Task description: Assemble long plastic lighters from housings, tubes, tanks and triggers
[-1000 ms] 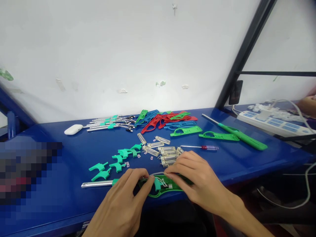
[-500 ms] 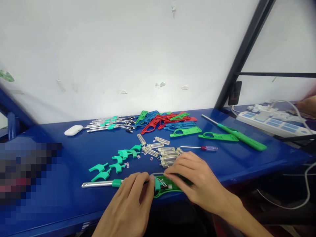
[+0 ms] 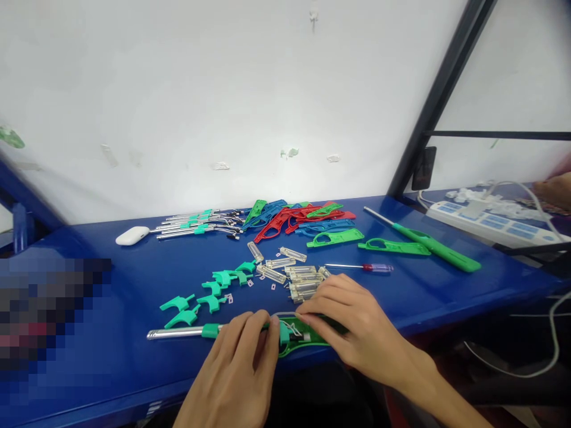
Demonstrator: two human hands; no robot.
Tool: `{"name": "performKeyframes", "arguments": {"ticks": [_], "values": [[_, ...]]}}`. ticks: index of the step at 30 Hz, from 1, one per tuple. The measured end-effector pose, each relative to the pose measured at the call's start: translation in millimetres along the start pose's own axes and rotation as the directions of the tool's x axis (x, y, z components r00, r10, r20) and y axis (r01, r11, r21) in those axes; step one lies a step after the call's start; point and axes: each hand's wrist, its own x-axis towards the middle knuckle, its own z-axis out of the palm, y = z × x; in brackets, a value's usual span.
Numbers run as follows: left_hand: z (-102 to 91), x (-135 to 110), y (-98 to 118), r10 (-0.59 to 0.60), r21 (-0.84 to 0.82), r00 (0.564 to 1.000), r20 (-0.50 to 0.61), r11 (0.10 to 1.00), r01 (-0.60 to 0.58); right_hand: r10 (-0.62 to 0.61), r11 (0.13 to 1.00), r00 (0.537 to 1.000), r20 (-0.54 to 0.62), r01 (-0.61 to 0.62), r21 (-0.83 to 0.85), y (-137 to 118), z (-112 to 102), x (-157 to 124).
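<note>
A partly assembled long-neck lighter lies along the table's front edge, its silver metal tube pointing left and its open green handle shell on the right. My left hand is closed over the lighter's middle, beside a teal trigger. With thumb and fingers, my right hand pinches a thin clear tube that curves above the shell. Its fingers partly hide the shell's right end. White wires show between the hands. Clear fuel tanks lie just behind my right hand.
Loose teal triggers lie to the left. Behind are metal tubes with wires, red handle shells, a screwdriver and a green lighter. A white case and a power strip stand farther out.
Almost nothing differs. My left hand has shifted very slightly at the wrist; both hands keep their hold on the lighter parts.
</note>
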Motion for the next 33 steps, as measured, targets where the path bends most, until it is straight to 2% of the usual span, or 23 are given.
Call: {"name": "performKeyframes", "arguments": {"ticks": [8,16,26,30,33], "values": [[10.3,-9,3,0.050,0.057,0.999,-0.016,0.997,-0.049,0.006,1.000,1.000,-0.002,-0.006,0.005,0,0,0],[7.9,-5,8,0.040,0.109,0.998,-0.038,0.993,-0.035,0.016,1.000,1.000,-0.001,-0.016,0.021,0,0,-1],[-5.3,22,13,-0.058,-0.014,0.993,-0.104,0.998,0.057,0.014,1.000,0.999,0.031,-0.015,0.023,1,-1,2],[-4.8,25,12,-0.073,-0.058,0.992,-0.100,0.996,0.067,0.030,0.999,0.997,0.069,-0.028,-0.029,2,-2,5],[-1.9,26,11,-0.090,-0.086,0.990,-0.105,0.993,0.081,0.068,0.996,0.996,0.055,-0.064,-0.070,5,-7,6]]}}
